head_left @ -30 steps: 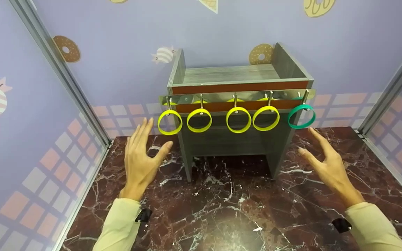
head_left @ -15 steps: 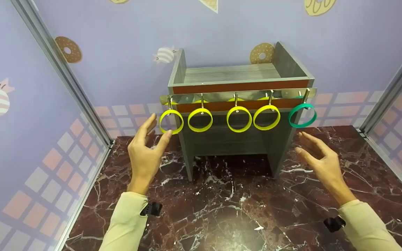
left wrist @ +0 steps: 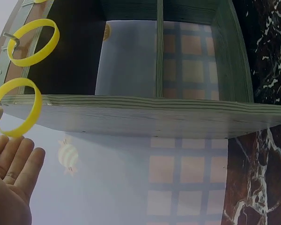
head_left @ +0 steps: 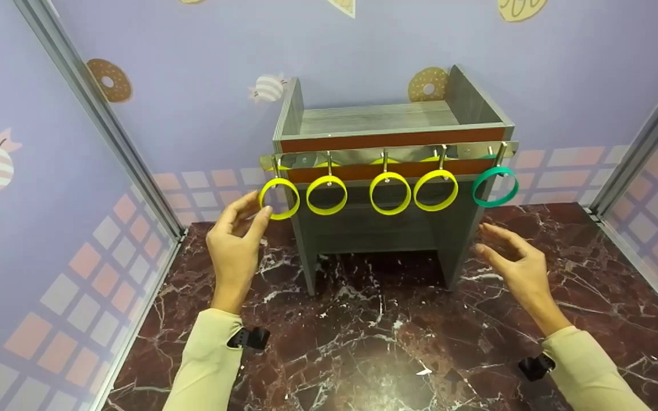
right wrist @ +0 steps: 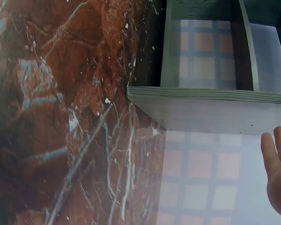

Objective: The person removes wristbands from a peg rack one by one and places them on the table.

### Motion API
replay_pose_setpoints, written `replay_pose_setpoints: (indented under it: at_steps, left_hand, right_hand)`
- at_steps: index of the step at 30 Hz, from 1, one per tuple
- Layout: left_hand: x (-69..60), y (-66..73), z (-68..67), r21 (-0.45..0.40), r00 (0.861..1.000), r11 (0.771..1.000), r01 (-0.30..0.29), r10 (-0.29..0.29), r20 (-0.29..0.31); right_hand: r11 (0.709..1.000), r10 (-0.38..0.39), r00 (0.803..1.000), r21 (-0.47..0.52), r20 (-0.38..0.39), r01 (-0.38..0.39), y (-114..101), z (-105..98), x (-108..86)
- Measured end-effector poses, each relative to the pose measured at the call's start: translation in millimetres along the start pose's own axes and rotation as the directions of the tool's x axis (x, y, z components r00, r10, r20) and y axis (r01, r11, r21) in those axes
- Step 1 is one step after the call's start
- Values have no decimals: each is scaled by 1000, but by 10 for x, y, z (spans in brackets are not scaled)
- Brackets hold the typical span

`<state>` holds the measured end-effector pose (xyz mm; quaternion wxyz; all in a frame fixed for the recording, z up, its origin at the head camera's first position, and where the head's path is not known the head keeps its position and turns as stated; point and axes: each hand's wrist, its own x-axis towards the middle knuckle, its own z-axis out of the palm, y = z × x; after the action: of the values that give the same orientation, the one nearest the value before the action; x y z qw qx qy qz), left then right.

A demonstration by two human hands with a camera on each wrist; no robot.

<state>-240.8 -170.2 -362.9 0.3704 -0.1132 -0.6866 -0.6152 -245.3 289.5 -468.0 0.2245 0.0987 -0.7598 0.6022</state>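
Both hands have drawn in toward the shelf (head_left: 377, 118): in the head view the left hand (head_left: 234, 251), loosely curved with no firm grip visible, is at the leftmost yellow ring (head_left: 283, 217) on its hook (head_left: 276, 167) at the shelf's left front, and the right hand (head_left: 524, 271), holding nothing, is at the shelf's right. The left wrist view suggests a light, springy ring, best pinched by its lower rim, the hook's tip in the way; the right wrist view shows worktop (right wrist: 61, 140) beside the shelf.

The fingers (right wrist: 273, 157) are near a grey shelf (right wrist: 201, 111).
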Motion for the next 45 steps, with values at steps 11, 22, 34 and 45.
replay_pose_setpoints:
  at_steps: [11, 22, 34, 45]
  left_hand:
    - [17, 36, -2, -11, 999, 999, 44, -45, -8]
    - [25, 68, -3, -10, 999, 999, 44, -44, -19]
    - [35, 102, 8, -64, 998, 996, 66, -68, -19]
    - [70, 136, 25, -165, 998, 985, 57, -62, -26]
  right_hand:
    - [997, 52, 998, 63, -46, -49, 80, 80, -16]
    - [994, 102, 993, 55, -60, -99, 172, 182, -32]
    - [990, 135, 979, -19, -150, -139, 247, 287, -29]
    - [995, 67, 984, -64, -167, -78, -7, 408, -73]
